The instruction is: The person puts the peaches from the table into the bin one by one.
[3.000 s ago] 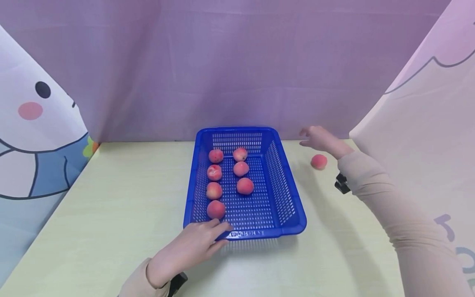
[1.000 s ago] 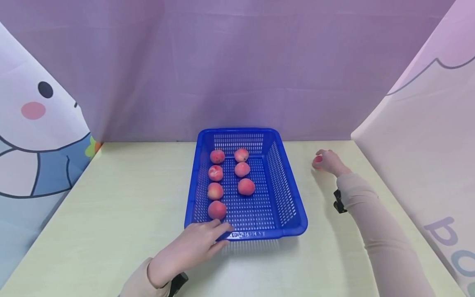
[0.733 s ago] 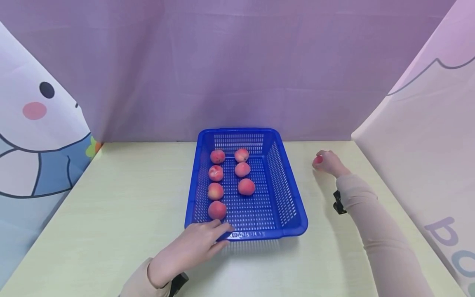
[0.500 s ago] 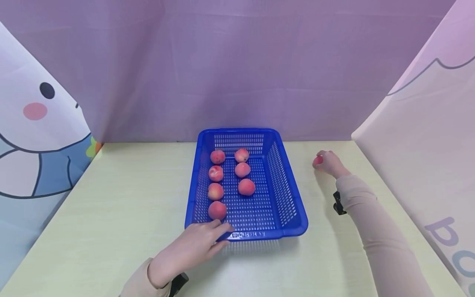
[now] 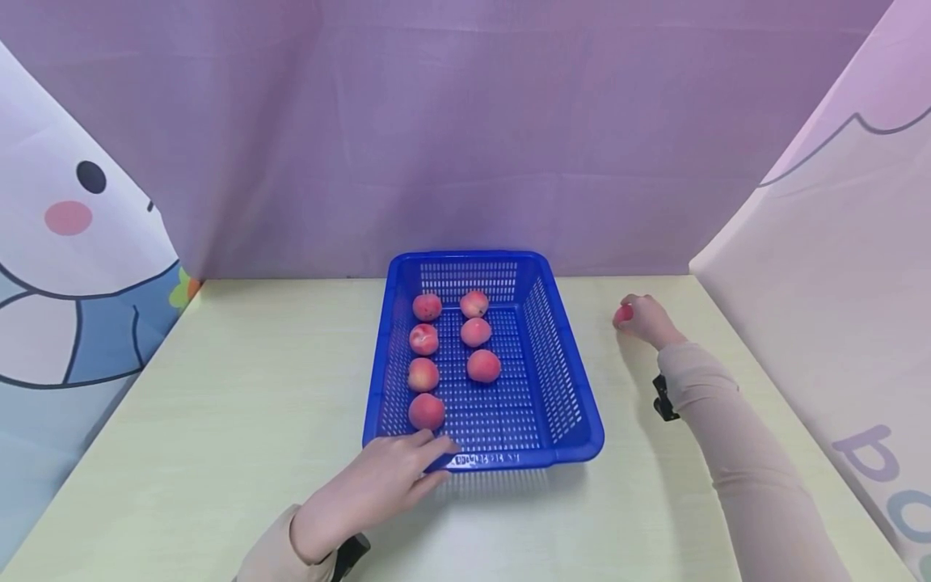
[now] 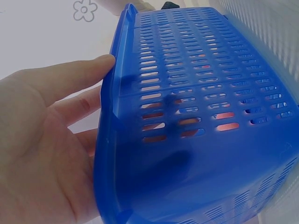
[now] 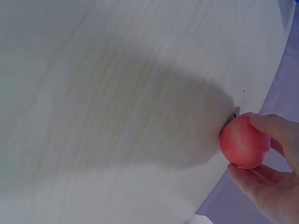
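Near the middle of the table stands a blue plastic basket [image 5: 502, 459] with slotted walls. Inside, several peaches [image 5: 423, 375] form a left-hand row, and three more [image 5: 476, 332] sit in a second row beside it. My left hand [image 5: 378, 478] grips the basket's near rim. The left wrist view shows its thumb [image 6: 74, 77] at the outer edge and the other fingers partly hidden behind the rim. To the right of the basket, my right hand [image 5: 650, 319] pinches a single reddish peach [image 7: 245, 141] between thumb and fingers, close over the tabletop.
The pale table [image 5: 240, 388] meets a purple cloth backdrop [image 5: 465, 137] just behind the basket. Printed cloth panels rise on the left [image 5: 80, 267] and on the right [image 5: 836, 323].
Since three seconds ago, my right hand has come down and toward me onto the lone peach and taken hold of it. In the last second, both hands stay almost still.
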Action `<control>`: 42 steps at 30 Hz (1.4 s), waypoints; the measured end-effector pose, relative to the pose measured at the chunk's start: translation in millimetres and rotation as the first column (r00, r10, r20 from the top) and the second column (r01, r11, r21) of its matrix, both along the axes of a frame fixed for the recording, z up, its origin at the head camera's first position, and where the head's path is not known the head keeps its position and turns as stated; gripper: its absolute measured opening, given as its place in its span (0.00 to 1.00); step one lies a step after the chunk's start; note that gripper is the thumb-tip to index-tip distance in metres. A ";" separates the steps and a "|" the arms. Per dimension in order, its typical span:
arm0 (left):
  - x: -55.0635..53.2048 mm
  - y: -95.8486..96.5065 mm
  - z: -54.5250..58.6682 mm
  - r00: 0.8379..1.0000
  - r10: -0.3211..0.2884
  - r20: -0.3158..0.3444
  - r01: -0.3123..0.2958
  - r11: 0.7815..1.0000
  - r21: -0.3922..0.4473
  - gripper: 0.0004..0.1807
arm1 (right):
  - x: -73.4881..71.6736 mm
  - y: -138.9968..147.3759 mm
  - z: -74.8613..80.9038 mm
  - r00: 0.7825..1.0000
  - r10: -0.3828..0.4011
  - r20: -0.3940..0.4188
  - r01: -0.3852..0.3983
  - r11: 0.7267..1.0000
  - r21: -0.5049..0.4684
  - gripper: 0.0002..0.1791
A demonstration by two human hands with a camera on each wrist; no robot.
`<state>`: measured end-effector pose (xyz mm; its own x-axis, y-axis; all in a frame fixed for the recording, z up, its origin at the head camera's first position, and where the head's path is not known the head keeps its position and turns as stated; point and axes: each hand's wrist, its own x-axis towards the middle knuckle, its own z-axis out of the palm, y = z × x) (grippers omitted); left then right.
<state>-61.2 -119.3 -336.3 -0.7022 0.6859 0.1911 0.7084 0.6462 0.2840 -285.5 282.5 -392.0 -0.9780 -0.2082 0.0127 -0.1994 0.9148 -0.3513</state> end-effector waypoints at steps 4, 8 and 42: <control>-0.5 0.1 0.1 1.000 0.000 0.004 0.000 1.000 -0.002 0.09 | -0.5 0.6 -0.3 1.000 -0.005 0.013 0.005 1.000 0.001 0.22; -0.8 -0.1 0.4 1.000 -0.004 0.008 0.004 1.000 0.000 0.09 | -0.4 1.0 0.5 1.000 -0.005 0.010 0.005 1.000 0.000 0.22; 0.6 -0.2 -0.8 1.000 -0.005 -0.010 0.005 1.000 0.000 0.09 | -3.0 -13.6 50.9 0.978 0.155 -0.140 -0.149 0.988 0.049 0.18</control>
<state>-60.7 -119.5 -337.1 -0.6969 0.6894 0.1977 0.7143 0.6427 0.2770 -288.4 269.0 -341.1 -0.9235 -0.3573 0.1397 -0.3828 0.8820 -0.2749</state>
